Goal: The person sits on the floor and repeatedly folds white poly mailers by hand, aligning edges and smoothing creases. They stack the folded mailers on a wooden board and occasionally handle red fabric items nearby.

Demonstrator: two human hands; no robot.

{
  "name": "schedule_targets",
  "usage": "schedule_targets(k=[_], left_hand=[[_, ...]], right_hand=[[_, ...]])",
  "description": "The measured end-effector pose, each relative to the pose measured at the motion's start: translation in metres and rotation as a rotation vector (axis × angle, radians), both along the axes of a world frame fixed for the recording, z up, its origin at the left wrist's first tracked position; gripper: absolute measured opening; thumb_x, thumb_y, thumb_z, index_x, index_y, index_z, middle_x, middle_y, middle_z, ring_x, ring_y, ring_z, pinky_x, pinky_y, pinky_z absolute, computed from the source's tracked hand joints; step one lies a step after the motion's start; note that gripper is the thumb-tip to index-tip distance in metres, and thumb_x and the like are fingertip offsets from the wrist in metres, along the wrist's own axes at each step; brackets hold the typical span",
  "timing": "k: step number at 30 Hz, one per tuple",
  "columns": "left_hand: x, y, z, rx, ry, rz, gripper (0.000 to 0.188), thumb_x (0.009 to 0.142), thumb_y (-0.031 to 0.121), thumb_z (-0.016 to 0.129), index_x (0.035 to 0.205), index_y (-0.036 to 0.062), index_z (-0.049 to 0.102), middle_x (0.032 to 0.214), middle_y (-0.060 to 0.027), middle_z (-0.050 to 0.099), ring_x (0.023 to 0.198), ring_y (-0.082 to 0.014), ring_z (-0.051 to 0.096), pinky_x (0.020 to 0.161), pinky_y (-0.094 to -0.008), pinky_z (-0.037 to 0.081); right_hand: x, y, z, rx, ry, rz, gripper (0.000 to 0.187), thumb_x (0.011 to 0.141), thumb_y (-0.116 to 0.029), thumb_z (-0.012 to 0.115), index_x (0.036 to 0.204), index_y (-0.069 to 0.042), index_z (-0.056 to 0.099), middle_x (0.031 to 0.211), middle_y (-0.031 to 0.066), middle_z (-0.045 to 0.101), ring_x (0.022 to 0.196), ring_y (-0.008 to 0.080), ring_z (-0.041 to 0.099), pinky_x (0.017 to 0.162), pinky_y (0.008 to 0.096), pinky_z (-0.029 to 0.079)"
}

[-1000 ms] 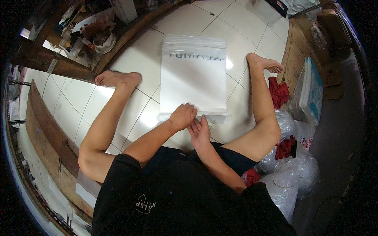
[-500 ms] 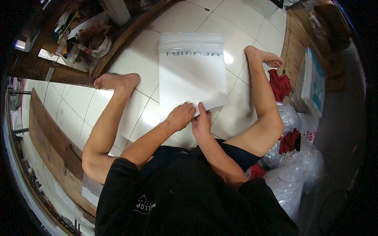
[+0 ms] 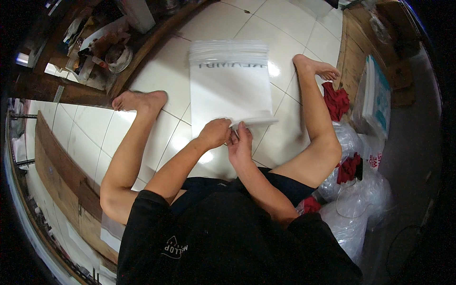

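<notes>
A stack of white translucent plastic bags (image 3: 229,92) lies flat on the tiled floor between my legs, with layered clear strips along its far edge. At the near edge the top bag is lifted and curled over. My left hand (image 3: 217,132) is closed on that edge near its middle, fingers bent. Just to its right, my right hand (image 3: 241,141) pinches the same edge, thumb on top. The two hands nearly touch. Under the curl, the fingertips are partly hidden.
Wrapped clear plastic bundles (image 3: 351,209) and red cloth (image 3: 336,102) lie by my right leg. Flat plastic packs (image 3: 374,99) stand farther right. A wooden shelf (image 3: 61,90) with clutter is at far left, and a long wooden board (image 3: 66,185) lies nearer on that side.
The near edge of the bag has been raised and curled away from me, showing as a narrow roll. Both hands have shifted only slightly and keep their hold.
</notes>
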State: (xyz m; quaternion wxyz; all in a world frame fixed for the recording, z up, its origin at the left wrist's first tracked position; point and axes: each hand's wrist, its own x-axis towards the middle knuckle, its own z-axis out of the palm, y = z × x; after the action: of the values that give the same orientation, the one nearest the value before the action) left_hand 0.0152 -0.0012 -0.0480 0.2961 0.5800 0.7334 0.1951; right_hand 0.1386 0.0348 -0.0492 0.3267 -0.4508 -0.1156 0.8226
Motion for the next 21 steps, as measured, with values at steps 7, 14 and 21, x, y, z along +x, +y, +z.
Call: schedule_targets(k=[7,14,21], left_hand=[[-0.017,0.009,-0.006,-0.053,-0.132,0.045,0.028,0.093,0.021,0.049,0.101,-0.0038,0.059,0.094,-0.0274,0.064,0.091,-0.0451,0.06,0.083,-0.0516,0.047],[-0.018,0.007,-0.013,-0.008,-0.183,0.069,0.027,0.093,0.021,0.047,0.097,-0.0032,0.059,0.09,-0.0272,0.065,0.089,-0.0451,0.061,0.081,-0.0514,0.048],[-0.017,0.004,-0.018,-0.016,-0.135,0.07,0.025,0.092,0.02,0.052,0.102,-0.0025,0.058,0.093,-0.0263,0.062,0.09,-0.045,0.059,0.081,-0.0505,0.048]], right_hand=[[0.009,0.004,-0.015,0.026,-0.105,0.059,0.043,0.089,-0.024,0.069,0.122,-0.013,0.044,0.12,0.0046,0.048,0.112,0.0199,0.047,0.097,0.0376,0.043],[0.009,0.016,-0.027,-0.019,-0.138,0.001,0.03,0.092,-0.016,0.064,0.116,-0.011,0.045,0.111,0.0056,0.055,0.105,0.0209,0.055,0.096,0.039,0.046],[0.008,0.019,-0.036,-0.057,-0.295,0.048,0.011,0.096,-0.013,0.056,0.105,-0.009,0.051,0.104,0.007,0.059,0.096,0.0208,0.059,0.09,0.0378,0.052]])
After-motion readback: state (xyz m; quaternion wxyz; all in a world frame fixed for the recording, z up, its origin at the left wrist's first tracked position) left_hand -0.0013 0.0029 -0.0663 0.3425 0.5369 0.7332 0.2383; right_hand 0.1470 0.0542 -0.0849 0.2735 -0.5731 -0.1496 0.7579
